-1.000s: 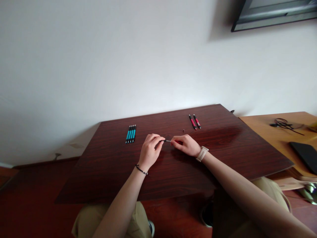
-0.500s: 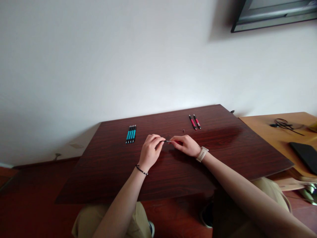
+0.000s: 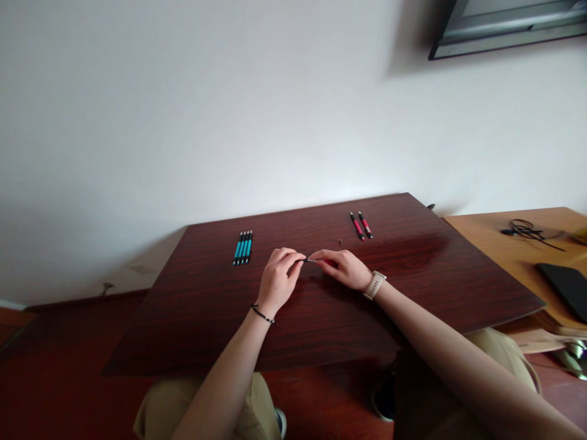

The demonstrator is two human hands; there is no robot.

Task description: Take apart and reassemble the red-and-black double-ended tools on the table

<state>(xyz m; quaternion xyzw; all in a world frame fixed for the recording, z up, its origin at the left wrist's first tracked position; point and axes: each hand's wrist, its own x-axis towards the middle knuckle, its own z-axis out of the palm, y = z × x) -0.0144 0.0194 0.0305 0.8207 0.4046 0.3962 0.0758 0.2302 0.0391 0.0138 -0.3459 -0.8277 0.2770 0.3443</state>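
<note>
Over the tabletop (image 3: 293, 336), the left grip (image 3: 277, 276) pinches a slim dark pen part (image 3: 310, 260) by one end, the right grip (image 3: 347, 269) its other end. Four blue pens (image 3: 243, 248) lie leftward beyond the left grip; beyond the right, a tiny piece (image 3: 340, 242), then two red pens (image 3: 357, 228).

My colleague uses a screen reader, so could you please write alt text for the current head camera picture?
A left hand and a right hand hold a thin, partly hidden pen between them over a dark wooden table. Four blue pens lie side by side to the left; two red pens and a tiny object lie beyond the right hand.
</note>
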